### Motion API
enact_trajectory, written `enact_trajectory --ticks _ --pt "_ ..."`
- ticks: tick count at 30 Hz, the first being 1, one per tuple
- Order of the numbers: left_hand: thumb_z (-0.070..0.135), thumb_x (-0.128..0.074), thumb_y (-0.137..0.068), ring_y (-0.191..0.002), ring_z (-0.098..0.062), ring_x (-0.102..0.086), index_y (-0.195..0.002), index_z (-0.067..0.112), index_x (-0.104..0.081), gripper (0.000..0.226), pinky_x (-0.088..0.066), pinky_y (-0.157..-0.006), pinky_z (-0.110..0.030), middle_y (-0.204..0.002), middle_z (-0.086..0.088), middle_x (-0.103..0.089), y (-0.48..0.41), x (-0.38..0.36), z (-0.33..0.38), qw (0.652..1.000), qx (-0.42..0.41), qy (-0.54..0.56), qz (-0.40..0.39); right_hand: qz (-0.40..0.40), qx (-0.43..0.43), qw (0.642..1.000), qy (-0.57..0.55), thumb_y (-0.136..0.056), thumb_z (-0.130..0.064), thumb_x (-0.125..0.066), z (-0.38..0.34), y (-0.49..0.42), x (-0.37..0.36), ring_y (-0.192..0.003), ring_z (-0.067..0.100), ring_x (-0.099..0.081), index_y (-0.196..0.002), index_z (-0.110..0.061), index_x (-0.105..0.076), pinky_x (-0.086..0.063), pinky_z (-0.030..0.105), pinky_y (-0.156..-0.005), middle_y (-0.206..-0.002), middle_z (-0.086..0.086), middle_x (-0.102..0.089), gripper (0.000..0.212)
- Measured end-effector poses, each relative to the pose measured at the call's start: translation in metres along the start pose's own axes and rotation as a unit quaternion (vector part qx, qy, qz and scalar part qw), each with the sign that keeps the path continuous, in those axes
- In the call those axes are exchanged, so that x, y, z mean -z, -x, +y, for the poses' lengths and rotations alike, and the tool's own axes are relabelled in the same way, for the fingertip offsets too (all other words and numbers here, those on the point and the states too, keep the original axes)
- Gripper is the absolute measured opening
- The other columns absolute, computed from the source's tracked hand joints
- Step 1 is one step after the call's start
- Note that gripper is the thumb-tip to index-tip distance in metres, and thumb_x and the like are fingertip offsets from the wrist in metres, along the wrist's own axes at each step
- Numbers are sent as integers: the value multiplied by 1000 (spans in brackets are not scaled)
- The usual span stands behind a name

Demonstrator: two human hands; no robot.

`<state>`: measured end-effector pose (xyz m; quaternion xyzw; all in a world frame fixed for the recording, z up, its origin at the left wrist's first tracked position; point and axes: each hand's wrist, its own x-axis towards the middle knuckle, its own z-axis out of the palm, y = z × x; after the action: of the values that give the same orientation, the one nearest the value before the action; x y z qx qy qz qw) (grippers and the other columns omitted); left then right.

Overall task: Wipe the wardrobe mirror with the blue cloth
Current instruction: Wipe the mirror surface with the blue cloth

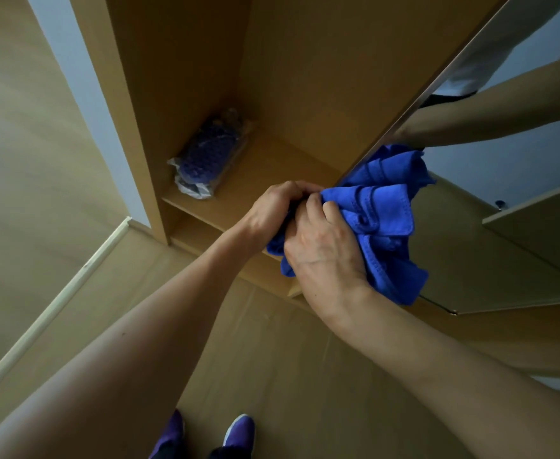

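Observation:
The blue cloth (383, 220) is bunched up in front of the wardrobe, its folds hanging right of my hands. My left hand (273, 210) grips the cloth's left end with curled fingers. My right hand (325, 246) holds the cloth from below and beside it, fingers pinching the fabric. The wardrobe mirror (503, 210) fills the right side on the open door. It reflects an arm and part of the cloth. The cloth's upper fold lies at the mirror's left edge; I cannot tell whether it touches the glass.
The open wooden wardrobe (272, 77) stands ahead, with a plastic-wrapped purple item (207, 157) on its shelf. A white skirting strip (57, 299) runs along the floor at left. My purple shoes (206, 435) stand on the wooden floor below.

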<state>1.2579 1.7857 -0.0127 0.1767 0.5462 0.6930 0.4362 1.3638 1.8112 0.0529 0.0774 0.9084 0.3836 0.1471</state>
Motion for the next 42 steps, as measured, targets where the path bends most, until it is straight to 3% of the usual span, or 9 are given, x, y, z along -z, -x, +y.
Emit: enact_trajectory --ticks 8,13,20,26,30,33,35,40,42 --pt "2 -42 -93 -118 -22 -67 -106 16 -80 43 -47 -112 -41 -115 -7 -76 -12 18 -38 999 32 8 -11 11 6 1000 -23 -97 -25 -39 -22 -1 -33 -137 36 -34 -138 -5 -47 -30 42 -110 -137 18 -46 46" --pt "1 -42 -97 -112 -13 -69 -99 25 -81 46 -50 -104 -30 -109 1 -78 -16 24 -50 999 34 -14 -9 13 8 1000 -18 -98 -27 -38 -30 -4 -43 -138 36 -33 -138 -5 -46 -30 42 -110 -138 18 -45 46" --pt "4 -43 -98 -90 -1 -70 -88 28 -79 44 -52 -79 -14 -93 9 -78 -17 23 -61 998 40 -39 9 -9 35 999 -4 -96 -33 -45 -44 -8 -53 -136 38 -33 -135 -8 -49 -30 42 -110 -136 17 -46 47" --pt "1 -49 -100 -80 13 -65 -105 19 -73 30 -44 -70 -1 -84 22 -73 -11 19 -61 998 14 -59 15 -42 55 993 -92 -92 -22 -48 -54 8 -71 -119 31 -47 -130 -6 -45 -37 38 -94 -125 13 -52 42" --pt "10 -49 -105 -92 19 -62 -113 33 -69 31 -43 -74 2 -104 26 -71 -4 19 -62 995 11 -94 11 -20 22 973 -230 -89 -14 -40 -48 22 -95 -113 28 -50 -133 -10 -44 -39 39 -91 -125 9 -54 44" --pt "11 -46 -106 -97 16 -63 -121 33 -66 33 -45 -76 0 -117 18 -69 0 16 -66 994 22 -108 17 16 -43 926 -374 -76 -10 -60 -49 30 -109 -113 28 -56 -126 -13 -56 -43 41 -91 -121 4 -61 50" --pt "7 -45 -106 -106 5 -64 -130 29 -64 38 -47 -79 -5 -126 10 -69 3 14 -70 993 33 -112 28 25 -104 869 -484 -68 -8 -67 -55 32 -116 -107 25 -60 -120 -17 -60 -47 40 -89 -116 0 -64 53" --pt "-1 -43 -104 -111 -10 -64 -124 37 -60 46 -50 -89 -10 -120 11 -67 9 10 -75 992 30 -117 47 -64 -256 595 -759 -81 -10 -54 -69 28 -119 -72 3 -61 -94 -36 -55 -46 18 -61 -78 -17 -63 29" --pt "1 -45 -104 -112 -8 -64 -124 36 -62 44 -49 -90 -14 -117 12 -69 8 9 -75 992 32 -112 53 -72 -279 523 -802 -82 -7 -52 -71 29 -120 -62 -3 -59 -90 -38 -53 -40 9 -52 -67 -25 -61 32"
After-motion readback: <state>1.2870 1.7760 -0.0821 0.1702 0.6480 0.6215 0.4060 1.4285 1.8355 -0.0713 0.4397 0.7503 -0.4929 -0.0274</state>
